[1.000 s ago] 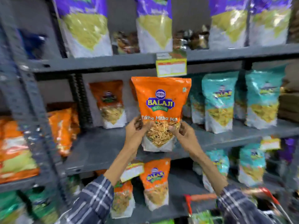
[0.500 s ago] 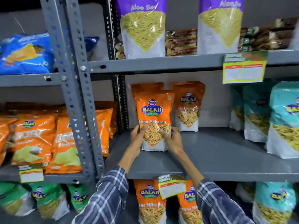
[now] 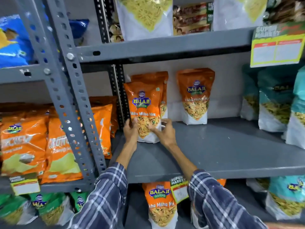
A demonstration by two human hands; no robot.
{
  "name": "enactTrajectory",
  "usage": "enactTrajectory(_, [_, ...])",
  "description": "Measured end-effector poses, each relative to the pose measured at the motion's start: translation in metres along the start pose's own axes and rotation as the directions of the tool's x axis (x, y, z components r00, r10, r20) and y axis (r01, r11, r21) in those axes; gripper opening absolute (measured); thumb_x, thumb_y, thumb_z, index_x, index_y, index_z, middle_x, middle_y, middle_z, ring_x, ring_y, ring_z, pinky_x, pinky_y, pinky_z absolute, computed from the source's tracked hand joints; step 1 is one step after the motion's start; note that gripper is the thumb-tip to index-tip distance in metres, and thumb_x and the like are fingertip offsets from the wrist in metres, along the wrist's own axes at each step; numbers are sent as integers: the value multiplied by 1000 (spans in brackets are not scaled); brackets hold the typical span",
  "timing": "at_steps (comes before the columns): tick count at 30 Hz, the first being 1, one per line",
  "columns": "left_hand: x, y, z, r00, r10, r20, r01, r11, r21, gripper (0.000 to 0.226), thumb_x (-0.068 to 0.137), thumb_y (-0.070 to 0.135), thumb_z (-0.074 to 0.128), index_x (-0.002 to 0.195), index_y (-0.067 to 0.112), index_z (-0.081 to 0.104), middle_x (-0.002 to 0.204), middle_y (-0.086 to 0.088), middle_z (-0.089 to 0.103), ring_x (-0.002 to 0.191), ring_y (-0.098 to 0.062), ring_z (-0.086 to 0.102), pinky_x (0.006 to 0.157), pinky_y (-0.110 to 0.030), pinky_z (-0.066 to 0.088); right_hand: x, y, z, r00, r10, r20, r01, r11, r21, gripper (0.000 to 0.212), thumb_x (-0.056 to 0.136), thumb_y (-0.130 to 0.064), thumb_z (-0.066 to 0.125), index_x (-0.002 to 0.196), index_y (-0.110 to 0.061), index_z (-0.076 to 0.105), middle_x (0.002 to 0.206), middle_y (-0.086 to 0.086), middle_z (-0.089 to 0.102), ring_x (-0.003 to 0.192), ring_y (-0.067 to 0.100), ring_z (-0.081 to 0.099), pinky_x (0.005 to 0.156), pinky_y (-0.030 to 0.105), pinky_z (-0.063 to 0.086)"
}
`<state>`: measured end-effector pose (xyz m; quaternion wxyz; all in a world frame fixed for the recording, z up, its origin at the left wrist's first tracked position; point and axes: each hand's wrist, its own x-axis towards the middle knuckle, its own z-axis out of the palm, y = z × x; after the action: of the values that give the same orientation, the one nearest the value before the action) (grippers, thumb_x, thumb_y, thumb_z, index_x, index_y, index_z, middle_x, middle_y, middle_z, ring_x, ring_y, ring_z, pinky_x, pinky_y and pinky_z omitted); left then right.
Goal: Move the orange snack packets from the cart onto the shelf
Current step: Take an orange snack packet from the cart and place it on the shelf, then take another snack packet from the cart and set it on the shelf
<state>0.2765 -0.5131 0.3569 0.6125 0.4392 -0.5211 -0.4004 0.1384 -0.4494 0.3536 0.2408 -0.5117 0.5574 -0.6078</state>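
Orange snack packet [image 3: 145, 106] stands upright on the grey shelf [image 3: 214, 151], against another behind it. Our left hand [image 3: 131, 129] grips its lower left edge; our right hand [image 3: 165, 133] pinches its lower right corner.

Bright, even light falls from above and in front, leaving the grey shelf [image 3: 214, 154] evenly lit, with only a dark band of shadow under the upper shelf board [image 3: 165, 47]. Glare streaks the glossy orange packet [image 3: 145, 103] at centre. The frame bends at its edges (uprights lean outward), and the bags at lower left and far right are smeared with blur.
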Motion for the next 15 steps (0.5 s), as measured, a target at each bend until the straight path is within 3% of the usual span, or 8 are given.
enactTrajectory(1, [-12, 1, 3, 997, 37, -73, -34, 999, 39, 52, 90, 49, 60, 130, 15, 56, 134, -13, 60, 120, -26, 60, 106, -47, 49, -7, -1, -7, 999, 20, 28, -19, 1000, -22, 74, 78, -35, 84, 133, -5, 44, 131, 10, 60, 125, 27, 58, 99, 34, 49])
enactTrajectory(3, [-46, 10, 8, 965, 190, -180, -177, 981, 86, 49, 91, 38, 63, 130, 10, 54, 131, -15, 56, 110, -24, 59, 98, -29, 51, -30, -4, -27, 997, 23, 67, -20, 999, -39, 73, 82, -37, 81, 137, -10, 42, 138, 8, 55, 129, 26, 54, 109, 38, 46])
enactTrajectory(6, [-125, 22, 27, 937, 321, -140, -323, 946, 9, 28, 94, 24, 63, 117, 9, 58, 115, -11, 64, 94, -16, 62, 83, -26, 51, -92, -2, -80, 993, -115, 22, 116, 992, -45, 50, 88, -30, 75, 129, -12, 52, 127, -4, 61, 119, 16, 62, 102, 29, 50])
enactTrajectory(10, [-243, 15, 68, 938, 313, 145, -294, 946, -139, 13, 96, 16, 61, 108, 19, 60, 100, -1, 66, 89, -12, 62, 80, -23, 49, -197, 29, -159, 946, -128, -298, 135, 991, 1, 16, 96, -15, 66, 110, -9, 63, 107, -1, 72, 100, 9, 70, 89, 27, 56])
enactTrajectory(13, [-327, -25, 108, 890, 212, 404, -173, 976, -132, 17, 95, 9, 61, 105, 22, 61, 96, 0, 66, 86, -8, 62, 80, -20, 50, -278, 81, -212, 877, 79, -475, -54, 996, 66, 4, 96, -9, 64, 100, -11, 64, 90, 5, 70, 84, 9, 65, 76, 27, 53])
enactTrajectory(15, [-395, -63, 139, 790, 83, 608, -63, 997, -53, 14, 95, 7, 61, 104, 18, 61, 93, 5, 66, 85, -3, 61, 79, -12, 48, -341, 121, -252, 765, 242, -597, -213, 970, 120, 6, 95, -10, 66, 95, -16, 65, 84, 0, 70, 76, 7, 63, 66, 27, 50])
